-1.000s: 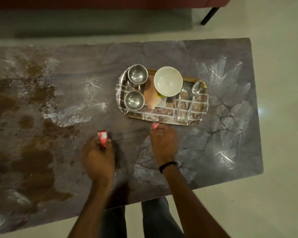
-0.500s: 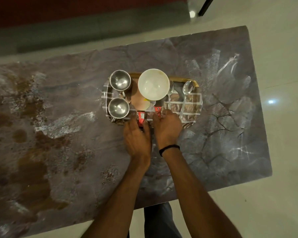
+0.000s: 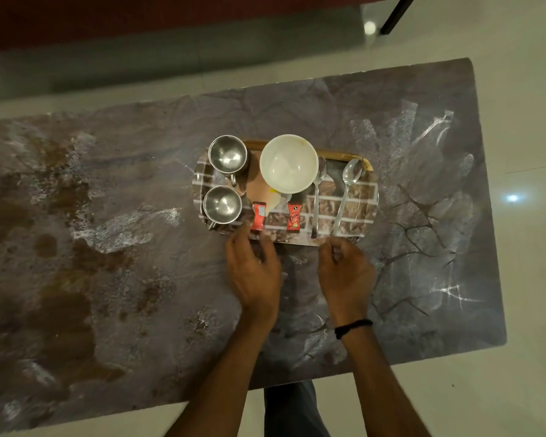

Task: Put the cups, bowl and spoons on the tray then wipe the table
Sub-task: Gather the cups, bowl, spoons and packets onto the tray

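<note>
My left grip (image 3: 254, 272) and right grip (image 3: 344, 272) are loose and hold nothing, the full tray (image 3: 361, 212) sits just past them, so I would lift it flat, then wipe the surface (image 3: 133, 294).

- Dim, warm indoor light; glare spots on floor (image 3: 512, 198) at three and one o'clock.
- Glints in steel cups (image 3: 227, 157); pale sheen on table (image 3: 423, 146) toward two o'clock.
- Slight motion blur on left hand (image 3: 254, 272); wide-angle bending at edges.
</note>
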